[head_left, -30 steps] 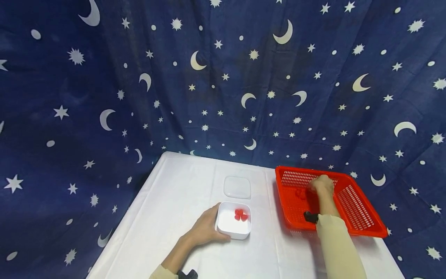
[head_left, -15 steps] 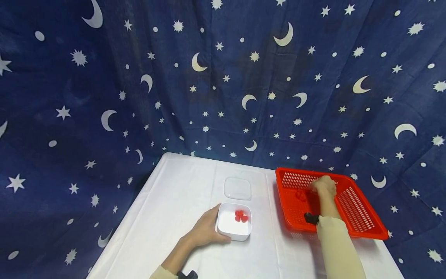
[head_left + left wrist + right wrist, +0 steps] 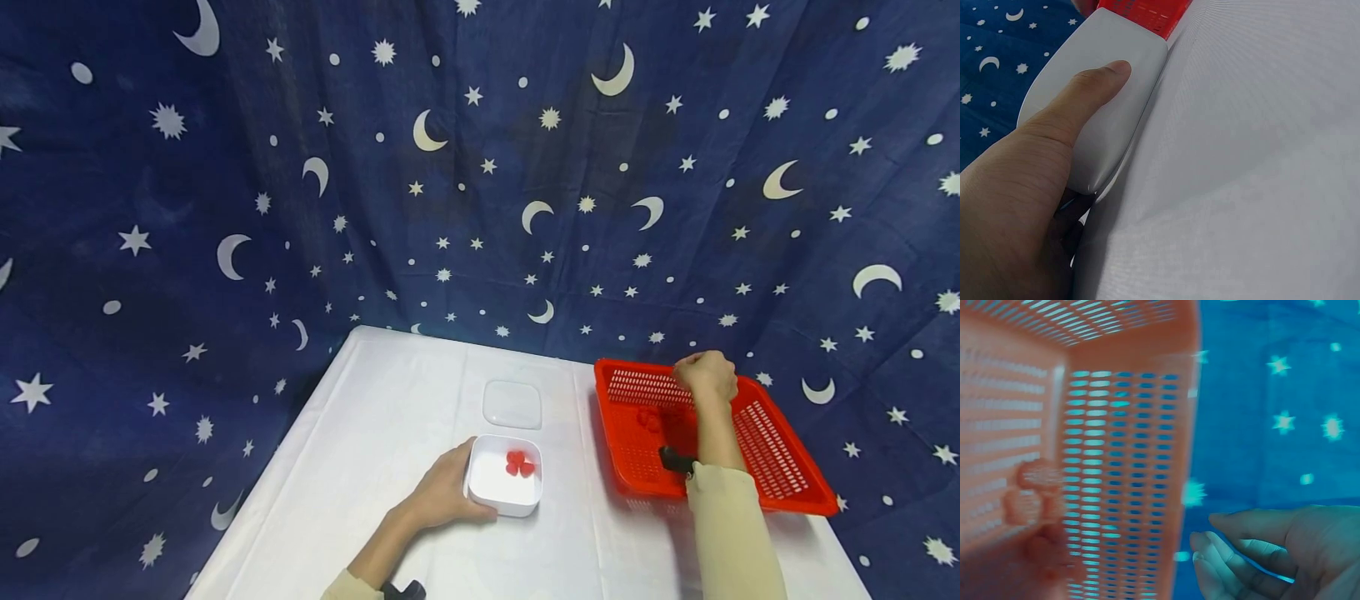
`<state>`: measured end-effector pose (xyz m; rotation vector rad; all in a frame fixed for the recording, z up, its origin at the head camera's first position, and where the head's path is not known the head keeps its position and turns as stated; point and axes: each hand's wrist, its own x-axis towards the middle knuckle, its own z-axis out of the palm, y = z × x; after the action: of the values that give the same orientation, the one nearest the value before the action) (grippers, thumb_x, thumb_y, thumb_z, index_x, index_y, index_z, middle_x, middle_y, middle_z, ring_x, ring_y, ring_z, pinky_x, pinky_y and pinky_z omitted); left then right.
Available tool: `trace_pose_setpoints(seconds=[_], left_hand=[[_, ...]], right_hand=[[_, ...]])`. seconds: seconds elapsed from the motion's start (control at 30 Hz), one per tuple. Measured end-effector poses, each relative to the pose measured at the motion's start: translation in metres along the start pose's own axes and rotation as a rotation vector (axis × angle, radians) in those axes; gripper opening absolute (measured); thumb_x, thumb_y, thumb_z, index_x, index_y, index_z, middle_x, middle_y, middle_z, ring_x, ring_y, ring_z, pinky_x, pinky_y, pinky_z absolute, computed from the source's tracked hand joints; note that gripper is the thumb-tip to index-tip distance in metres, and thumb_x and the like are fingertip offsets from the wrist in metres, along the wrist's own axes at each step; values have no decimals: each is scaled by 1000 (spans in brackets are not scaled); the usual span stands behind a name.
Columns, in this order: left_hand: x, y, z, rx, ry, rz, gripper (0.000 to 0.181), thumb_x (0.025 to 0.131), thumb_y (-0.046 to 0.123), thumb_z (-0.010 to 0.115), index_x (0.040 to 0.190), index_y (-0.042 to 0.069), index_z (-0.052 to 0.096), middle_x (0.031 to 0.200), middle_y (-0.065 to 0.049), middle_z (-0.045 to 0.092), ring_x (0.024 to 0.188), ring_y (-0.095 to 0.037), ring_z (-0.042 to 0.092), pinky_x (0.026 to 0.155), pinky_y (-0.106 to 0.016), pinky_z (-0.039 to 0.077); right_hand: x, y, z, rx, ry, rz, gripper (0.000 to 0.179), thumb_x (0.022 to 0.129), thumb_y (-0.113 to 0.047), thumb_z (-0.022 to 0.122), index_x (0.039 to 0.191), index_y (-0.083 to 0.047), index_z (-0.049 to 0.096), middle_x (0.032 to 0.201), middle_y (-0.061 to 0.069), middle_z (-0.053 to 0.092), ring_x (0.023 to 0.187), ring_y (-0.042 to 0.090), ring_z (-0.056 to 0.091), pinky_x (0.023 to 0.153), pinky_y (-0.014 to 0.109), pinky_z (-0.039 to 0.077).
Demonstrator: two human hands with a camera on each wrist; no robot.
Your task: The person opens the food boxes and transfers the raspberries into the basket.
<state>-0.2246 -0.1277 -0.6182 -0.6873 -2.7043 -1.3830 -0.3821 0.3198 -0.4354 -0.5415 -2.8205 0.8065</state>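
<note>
A small square white container (image 3: pixel 504 492) stands on the table with several small red pieces (image 3: pixel 519 463) inside. My left hand (image 3: pixel 442 487) grips its left side; in the left wrist view the thumb (image 3: pixel 1094 90) lies across the outer wall. My right hand (image 3: pixel 707 377) is above the far side of a red slotted basket (image 3: pixel 630 475). In the right wrist view the right hand (image 3: pixel 1272 553) has loosely bent fingers, thumb tip near the fingertips, and nothing visible between them. Some red pieces (image 3: pixel 1038 500) lie in the basket; they are blurred there.
A translucent square lid (image 3: pixel 512 405) lies flat on the white table (image 3: pixel 375 400), behind the container. A dark blue cloth (image 3: pixel 480 167) with moons and stars hangs behind the table. The basket is at the table's right side.
My right hand has risen from inside the basket and moved slightly right, toward its far rim. The left hand and the white container have stayed in place.
</note>
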Motion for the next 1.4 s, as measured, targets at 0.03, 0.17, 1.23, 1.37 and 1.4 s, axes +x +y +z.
trace_pose_setpoints(seconds=[0.03, 0.17, 1.23, 1.37, 1.4], left_hand=[[0, 0, 0, -3, -2, -2, 118, 63, 63, 94, 159, 26, 36, 144, 14, 57, 132, -13, 54, 114, -54, 44], [0, 0, 0, -8, -2, -6, 116, 63, 63, 94, 159, 31, 36, 143, 17, 56, 132, -12, 54, 114, -53, 44], [0, 3, -2, -11, -6, 5, 116, 64, 60, 95, 159, 30, 34, 143, 18, 56, 130, -11, 55, 112, -51, 46], [0, 3, -2, -5, -3, 13, 116, 65, 58, 95, 159, 26, 36, 143, 13, 58, 129, -11, 56, 110, -50, 48], [0, 3, -2, -4, -3, 15, 115, 65, 58, 95, 159, 25, 37, 143, 12, 58, 128, -11, 56, 110, -49, 49]], right_hand=[[-2, -4, -4, 10, 8, -9, 24, 91, -23, 69, 101, -4, 80, 116, 27, 71, 105, 51, 63, 70, 53, 52], [-12, -21, -14, 18, 62, -59, 22, 92, -21, 71, 104, -6, 80, 117, 24, 72, 108, 50, 62, 75, 56, 52], [-181, -114, 91, -16, -3, -902, 12, 84, -7, 82, 93, -16, 82, 86, -1, 78, 76, 17, 73, 70, 36, 63], [-194, -107, 111, -50, -79, -971, 16, 82, -8, 85, 92, -19, 81, 87, -5, 77, 78, 13, 72, 76, 34, 63], [-196, -105, 116, -63, -105, -984, 17, 81, -8, 87, 92, -20, 81, 87, -6, 76, 78, 12, 71, 76, 33, 62]])
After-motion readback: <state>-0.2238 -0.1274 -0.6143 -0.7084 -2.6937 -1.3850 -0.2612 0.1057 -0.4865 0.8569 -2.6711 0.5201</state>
